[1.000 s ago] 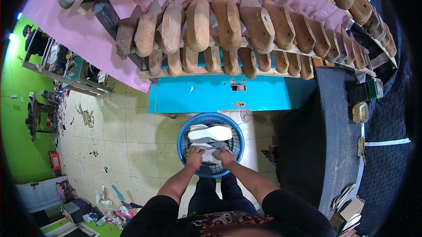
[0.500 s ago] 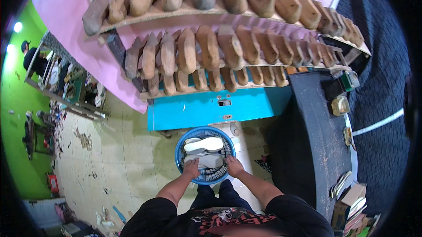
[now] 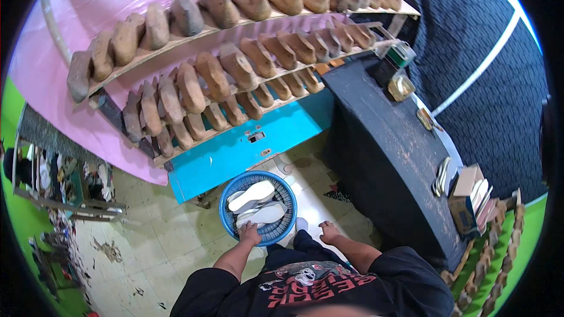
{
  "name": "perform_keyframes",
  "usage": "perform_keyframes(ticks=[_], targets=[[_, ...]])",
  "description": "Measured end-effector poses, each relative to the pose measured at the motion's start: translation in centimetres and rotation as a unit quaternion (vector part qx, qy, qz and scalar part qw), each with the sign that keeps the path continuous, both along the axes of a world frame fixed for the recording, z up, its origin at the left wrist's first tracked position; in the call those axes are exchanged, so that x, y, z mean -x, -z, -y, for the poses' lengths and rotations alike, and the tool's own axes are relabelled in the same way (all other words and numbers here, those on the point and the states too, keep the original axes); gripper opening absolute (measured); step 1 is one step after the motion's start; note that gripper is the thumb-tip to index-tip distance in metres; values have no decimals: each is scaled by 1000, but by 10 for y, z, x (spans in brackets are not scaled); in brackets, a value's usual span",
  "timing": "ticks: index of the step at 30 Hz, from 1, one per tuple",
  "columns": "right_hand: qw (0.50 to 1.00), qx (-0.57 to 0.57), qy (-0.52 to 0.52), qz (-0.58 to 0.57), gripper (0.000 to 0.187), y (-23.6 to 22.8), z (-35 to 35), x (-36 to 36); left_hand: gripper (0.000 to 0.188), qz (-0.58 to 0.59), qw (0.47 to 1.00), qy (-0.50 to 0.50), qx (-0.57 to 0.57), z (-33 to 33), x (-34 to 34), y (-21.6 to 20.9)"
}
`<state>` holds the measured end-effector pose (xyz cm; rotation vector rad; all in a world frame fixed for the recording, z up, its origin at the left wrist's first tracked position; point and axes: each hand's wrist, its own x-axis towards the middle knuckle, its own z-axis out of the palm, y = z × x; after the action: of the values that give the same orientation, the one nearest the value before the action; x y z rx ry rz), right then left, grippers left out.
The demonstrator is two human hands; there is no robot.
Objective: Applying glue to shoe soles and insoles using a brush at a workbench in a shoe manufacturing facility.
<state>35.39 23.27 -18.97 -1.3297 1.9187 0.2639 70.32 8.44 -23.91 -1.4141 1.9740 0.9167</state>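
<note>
A round blue plastic basket (image 3: 225, 192) stands low in front of me, with several white and grey shoe soles (image 3: 262, 214) lying in it. At the near left side of the basket, my left hand (image 3: 249, 235) is closed over the rim, its fingertips next to the nearest sole. My right hand (image 3: 330, 232) is apart from the basket, to its right, beside my leg. Its fingers are a little spread and nothing shows in them.
Tiered racks of wooden shoe lasts (image 3: 241, 67) stand ahead above a turquoise board (image 3: 235, 146). On the right is a black-covered table (image 3: 399, 158) with jars, soles and a cardboard box (image 3: 464, 199). A cluttered bench (image 3: 64, 190) stands at left.
My right hand has let go of the basket's right side and moved away to the right. My left hand stays at the rim. The view has turned to the right.
</note>
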Motion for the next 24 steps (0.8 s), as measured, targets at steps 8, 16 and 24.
perform_keyframes(ticks=[8, 16, 24], targets=[[989, 73, -3, 125, 64, -5, -11, -54, 81, 17, 1000, -10, -7, -4, -4, 3], [992, 6, 51, 118, 51, 42, -6, 0, 76, -1, 997, -82, 1, -11, 10, -11], [981, 11, 97, 166, 42, 76, -54, 60, 20, -112, 979, -110, 126, -47, 37, -13]])
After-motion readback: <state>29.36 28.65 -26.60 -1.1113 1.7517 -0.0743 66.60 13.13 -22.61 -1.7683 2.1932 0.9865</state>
